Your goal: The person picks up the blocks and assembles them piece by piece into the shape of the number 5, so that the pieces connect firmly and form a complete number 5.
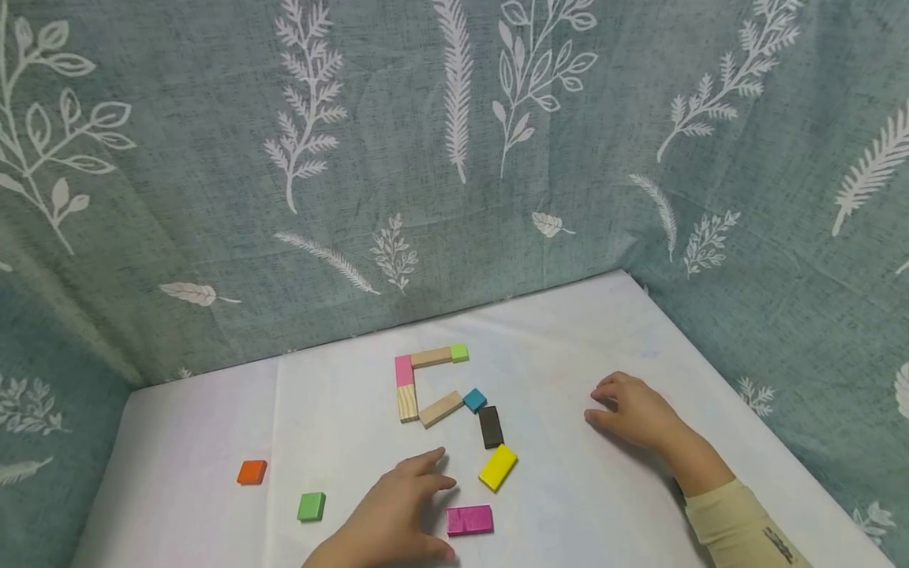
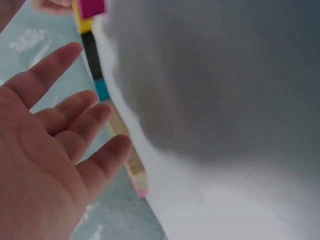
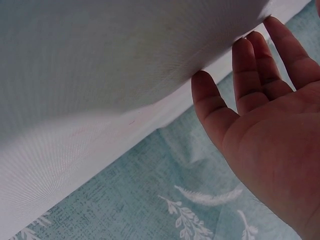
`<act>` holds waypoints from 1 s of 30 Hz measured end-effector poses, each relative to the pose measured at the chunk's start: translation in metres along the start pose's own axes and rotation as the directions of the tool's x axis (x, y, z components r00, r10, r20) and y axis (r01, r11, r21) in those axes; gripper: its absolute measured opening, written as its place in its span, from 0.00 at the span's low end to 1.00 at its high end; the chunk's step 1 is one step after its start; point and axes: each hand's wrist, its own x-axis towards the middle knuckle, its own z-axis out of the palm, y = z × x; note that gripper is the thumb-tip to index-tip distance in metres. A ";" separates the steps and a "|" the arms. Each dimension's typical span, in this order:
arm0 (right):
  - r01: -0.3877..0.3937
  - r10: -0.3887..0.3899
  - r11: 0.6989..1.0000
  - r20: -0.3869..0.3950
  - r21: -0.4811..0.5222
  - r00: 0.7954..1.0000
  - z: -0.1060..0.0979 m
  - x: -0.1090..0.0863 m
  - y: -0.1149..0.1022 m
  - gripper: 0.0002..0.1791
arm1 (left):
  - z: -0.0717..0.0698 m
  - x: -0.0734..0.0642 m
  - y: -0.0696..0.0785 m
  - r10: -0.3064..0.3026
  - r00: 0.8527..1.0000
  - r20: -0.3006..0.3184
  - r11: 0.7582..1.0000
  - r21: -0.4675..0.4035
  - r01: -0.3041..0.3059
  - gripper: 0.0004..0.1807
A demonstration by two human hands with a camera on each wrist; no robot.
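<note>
My left hand (image 1: 398, 513) hovers at the front of the table, fingers spread and relaxed, just left of a magenta block (image 1: 469, 520). Nothing is in its grasp; the left wrist view shows the bare palm (image 2: 40, 165). Beyond it a curving row of small blocks runs from a yellow block (image 1: 498, 467) through a dark brown block (image 1: 491, 427), a blue block (image 1: 475, 400) and a plain wooden block (image 1: 441, 409). My right hand (image 1: 635, 410) rests at the right of the table, fingers loosely bent and holding nothing, fingertips (image 3: 202, 80) close to the white surface.
A striped wooden block (image 1: 407, 403), a pink block (image 1: 403, 370), another plain wooden block (image 1: 432, 357) and a lime block (image 1: 459, 353) continue the row's far end. An orange block (image 1: 252, 472) and a green block (image 1: 311, 506) lie at left. Leaf-patterned curtains (image 1: 398, 158) enclose the table.
</note>
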 end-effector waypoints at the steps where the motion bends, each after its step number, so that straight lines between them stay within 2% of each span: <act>1: 0.000 0.000 1.000 0.002 0.001 1.000 0.000 0.000 0.000 0.23 | 0.000 -0.001 -0.003 0.003 1.000 0.003 1.000 -0.003 -0.003 0.39; 4: -0.016 0.016 1.000 0.010 0.003 1.000 0.000 0.000 0.001 0.23 | 0.003 -0.001 -0.008 0.022 0.999 0.035 1.000 0.015 -0.023 0.37; 7: -0.021 0.021 1.000 0.013 0.002 1.000 0.001 -0.002 0.002 0.23 | 0.008 0.003 -0.006 0.035 0.998 0.056 0.998 0.041 -0.037 0.32; 14: -0.012 0.012 1.000 -0.006 0.001 1.000 0.003 -0.002 0.001 0.23 | 0.014 0.010 0.002 0.050 0.998 -0.035 0.989 0.141 -0.045 0.16; 17: -0.002 0.002 1.000 -0.002 0.000 1.000 0.003 -0.001 0.001 0.22 | 0.014 0.009 0.004 0.046 0.998 -0.052 0.989 0.145 -0.038 0.13; 23: 0.003 -0.003 1.000 -0.003 -0.005 1.000 0.001 -0.001 0.000 0.22 | 0.012 0.004 0.003 0.045 0.996 -0.082 0.997 0.070 -0.039 0.10; 27: 0.017 -0.017 1.000 -0.006 -0.012 1.000 0.000 -0.001 0.000 0.22 | 0.010 0.001 -0.001 0.016 0.996 -0.085 0.999 -0.043 -0.020 0.10; 30: 0.013 -0.013 1.000 -0.003 -0.013 1.000 0.000 -0.002 -0.001 0.21 | 0.008 -0.001 -0.004 -0.024 0.997 -0.076 0.989 -0.145 0.012 0.12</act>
